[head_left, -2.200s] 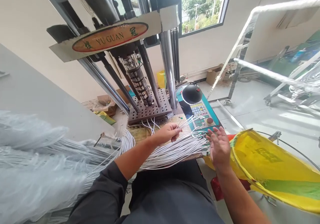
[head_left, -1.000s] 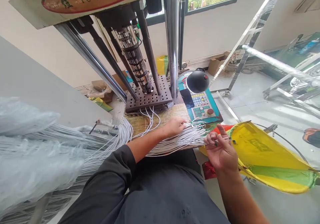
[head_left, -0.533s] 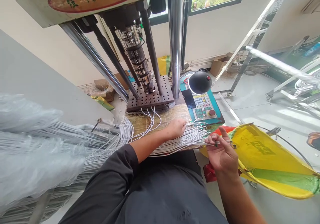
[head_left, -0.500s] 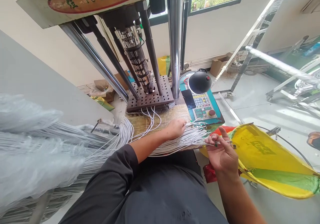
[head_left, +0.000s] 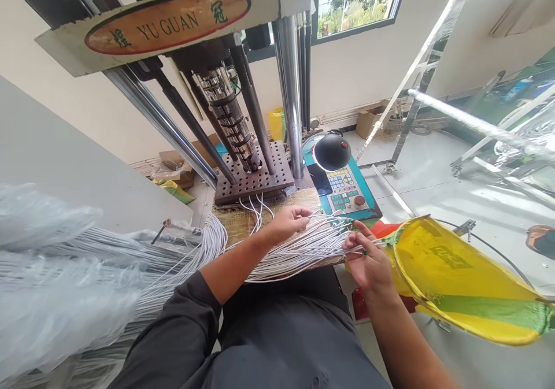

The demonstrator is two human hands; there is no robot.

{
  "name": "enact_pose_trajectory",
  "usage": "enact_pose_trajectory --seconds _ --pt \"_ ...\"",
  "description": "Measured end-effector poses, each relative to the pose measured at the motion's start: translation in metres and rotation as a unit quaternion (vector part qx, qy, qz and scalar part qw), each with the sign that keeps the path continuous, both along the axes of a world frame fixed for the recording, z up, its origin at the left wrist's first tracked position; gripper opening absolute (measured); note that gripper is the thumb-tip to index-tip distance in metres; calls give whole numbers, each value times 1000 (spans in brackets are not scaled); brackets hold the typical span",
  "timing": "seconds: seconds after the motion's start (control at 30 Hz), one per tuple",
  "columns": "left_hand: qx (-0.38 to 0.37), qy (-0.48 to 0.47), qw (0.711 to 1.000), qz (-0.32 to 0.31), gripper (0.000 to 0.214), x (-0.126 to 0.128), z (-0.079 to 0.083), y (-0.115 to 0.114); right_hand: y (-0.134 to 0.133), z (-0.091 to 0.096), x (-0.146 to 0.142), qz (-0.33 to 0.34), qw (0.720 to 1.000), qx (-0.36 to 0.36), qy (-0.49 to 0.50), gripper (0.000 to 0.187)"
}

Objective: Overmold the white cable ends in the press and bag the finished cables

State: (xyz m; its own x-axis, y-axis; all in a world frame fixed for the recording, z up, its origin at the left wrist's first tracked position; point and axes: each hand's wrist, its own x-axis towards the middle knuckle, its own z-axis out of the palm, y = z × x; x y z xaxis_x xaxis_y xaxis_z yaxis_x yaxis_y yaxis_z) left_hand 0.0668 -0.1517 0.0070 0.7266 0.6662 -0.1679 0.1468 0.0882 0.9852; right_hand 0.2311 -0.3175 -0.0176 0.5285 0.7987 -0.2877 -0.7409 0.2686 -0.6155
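Note:
A bundle of white cables [head_left: 299, 253] lies along the front of the work surface, with small green ends toward the right. My left hand [head_left: 289, 222] is above the bundle, thumb and fingertips pinched on one white cable near its end. At the right end of the bundle is my right hand [head_left: 367, 257], palm up, with its fingers curled around a few white cables whose tips stick out past it. A few more white cables [head_left: 259, 212] come out from under the perforated metal plate [head_left: 277, 175] of the press.
A teal control panel [head_left: 366, 195] with a black lamp [head_left: 332, 151] stands behind the cable ends. On the right hangs a yellow bag [head_left: 468, 267] with an open rim. Plastic-wrapped cables [head_left: 52, 273] fill the left side. The press column [head_left: 236, 123] stands ahead.
My left hand has lifted slightly off the bundle and moved left, now pinching a single cable. My right hand has shifted a little left, its fingers more curled. The camera view has tilted up.

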Motion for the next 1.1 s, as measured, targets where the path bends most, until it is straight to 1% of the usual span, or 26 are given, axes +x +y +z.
enact_pose_trajectory --seconds 0.1,0.2,0.3,0.4,0.47,0.6,0.67,0.7,0.77,0.8,0.83,0.87,0.93,0.97,1.03,1.1 --pt "-45 -82 995 20 41 -14 11 -8 15 1 -3 -1 999 -25 22 35" --pt "-64 -128 989 40 41 -23 15 -15 26 4 -7 -7 999 -30 34 36" --pt "-92 -132 986 46 42 -26 16 -19 31 5 -10 -2 999 -16 34 35" --pt "-128 -109 986 3 43 -20 14 -20 32 3 -11 -4 999 -16 30 41" --pt "-135 -92 986 -14 40 -12 12 -18 31 0 -12 -14 999 -25 38 47" --pt "-108 -49 993 -16 40 7 8 -12 24 -6 -11 -32 998 -34 51 57" --pt "-93 -36 995 -14 39 12 8 -8 19 -7 -9 -41 997 -35 49 60" --pt "-73 -37 997 5 38 13 9 -6 17 -7 -8 -46 997 -36 48 60" --pt "-18 -55 996 63 36 9 10 -4 13 -8 -4 -55 997 -35 43 58" --pt "4 -68 994 80 36 6 10 -4 11 -9 -3 -54 997 -32 40 57" --pt "19 -82 993 82 36 3 9 -4 9 -9 -1 -52 998 -28 35 57" --pt "28 -92 993 71 36 0 7 -4 9 -10 0 -48 998 -24 29 57" --pt "46 -83 993 64 34 -2 -2 -3 9 -12 1 -41 999 -22 21 58" --pt "66 -58 993 77 32 0 -8 -2 10 -13 2 -40 999 -24 19 57" --pt "126 21 985 118 27 7 -22 1 12 -15 3 -40 999 -32 18 55" --pt "202 94 966 133 24 17 -33 6 14 -17 5 -42 998 -43 17 52"
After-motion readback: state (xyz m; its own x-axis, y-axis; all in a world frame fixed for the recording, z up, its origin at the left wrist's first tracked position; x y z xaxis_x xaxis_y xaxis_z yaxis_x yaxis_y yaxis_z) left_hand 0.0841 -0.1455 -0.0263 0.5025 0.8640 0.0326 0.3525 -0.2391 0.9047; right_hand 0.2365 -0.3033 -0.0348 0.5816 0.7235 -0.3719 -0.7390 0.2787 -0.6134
